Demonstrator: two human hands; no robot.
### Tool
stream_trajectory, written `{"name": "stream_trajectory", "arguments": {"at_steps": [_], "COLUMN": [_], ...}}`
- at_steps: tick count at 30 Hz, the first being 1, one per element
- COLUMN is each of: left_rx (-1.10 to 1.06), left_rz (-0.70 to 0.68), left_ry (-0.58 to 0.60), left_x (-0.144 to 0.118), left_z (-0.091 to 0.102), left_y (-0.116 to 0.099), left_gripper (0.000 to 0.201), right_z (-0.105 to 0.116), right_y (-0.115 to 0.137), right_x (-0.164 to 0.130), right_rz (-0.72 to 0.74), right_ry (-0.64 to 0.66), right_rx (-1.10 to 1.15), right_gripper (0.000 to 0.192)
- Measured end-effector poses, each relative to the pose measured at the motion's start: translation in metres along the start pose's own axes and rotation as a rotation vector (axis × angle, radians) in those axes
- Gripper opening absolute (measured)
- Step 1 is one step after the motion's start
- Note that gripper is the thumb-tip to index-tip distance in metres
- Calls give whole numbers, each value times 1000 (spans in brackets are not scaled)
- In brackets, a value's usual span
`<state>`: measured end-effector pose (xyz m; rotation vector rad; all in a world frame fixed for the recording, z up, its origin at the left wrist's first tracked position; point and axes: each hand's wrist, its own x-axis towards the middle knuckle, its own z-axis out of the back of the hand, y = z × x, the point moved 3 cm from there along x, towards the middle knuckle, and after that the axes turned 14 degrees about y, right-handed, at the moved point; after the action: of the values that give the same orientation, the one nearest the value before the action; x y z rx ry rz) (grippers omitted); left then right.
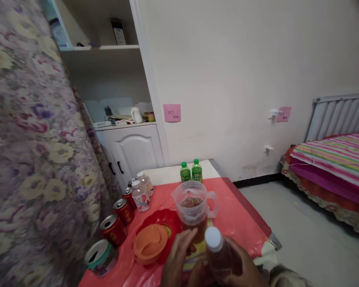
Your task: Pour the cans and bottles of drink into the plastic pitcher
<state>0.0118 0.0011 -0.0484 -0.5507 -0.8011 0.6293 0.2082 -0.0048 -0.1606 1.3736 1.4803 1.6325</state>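
Right now your right hand (242, 263) is wrapped around a clear bottle (219, 257) of dark drink, thumb and fingers closed on its sides, the white cap (214, 239) on. Your left hand (178, 255) is loosely half open just beside it, fingers bent, with nothing visible in its grasp; you can't tell whether its tips touch the bottle.

The bottle is at the near side of the desk (239, 219), close in front of a clear jug (191, 209) with bubbly brown liquid inside. That jug looks like your main risk: a sideways swing of the bottle could catch its handle and slop the liquid, and your left knuckles could nudge its base. Squeezing hard while working the cap might also send drink up, if the bottle is full.

To the left, an orange dish (151, 244) on a red tray (167, 217) takes up the room beside your left hand, so a wide elbow could shove it. Beyond them, a row of cans (124, 211) and two lidded jars (141, 197) line the left edge, where a knock could topple them. Two green bottles (191, 172) stand behind the jug, blocking the far side.
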Motion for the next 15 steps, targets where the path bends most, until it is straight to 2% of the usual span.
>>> {"name": "stream_trajectory", "arguments": {"at_steps": [2, 5, 10, 13, 15], "left_rx": [-21, -52, 19, 112, 151], "left_rz": [-50, -89, -69, -65, -108], "left_ry": [75, 184, 348, 395, 397], "left_x": [13, 25, 30, 25, 20], "left_z": [-1, -5, -4, 2, 2], "left_y": [-14, -19, 3, 13, 16], "left_gripper": [43, 39, 43, 42, 47], "right_z": [-3, 0, 6, 6, 2], "right_y": [-1, -8, -21, -25, -22], "right_x": [0, -2, -10, -16, -16], "right_rz": [-50, -118, -185, -228, -238], "right_ry": [-10, -27, -11, 4, 19], "right_rx": [-50, -120, -145, -194, -214], "right_gripper": [78, 84, 89, 86, 82]}}
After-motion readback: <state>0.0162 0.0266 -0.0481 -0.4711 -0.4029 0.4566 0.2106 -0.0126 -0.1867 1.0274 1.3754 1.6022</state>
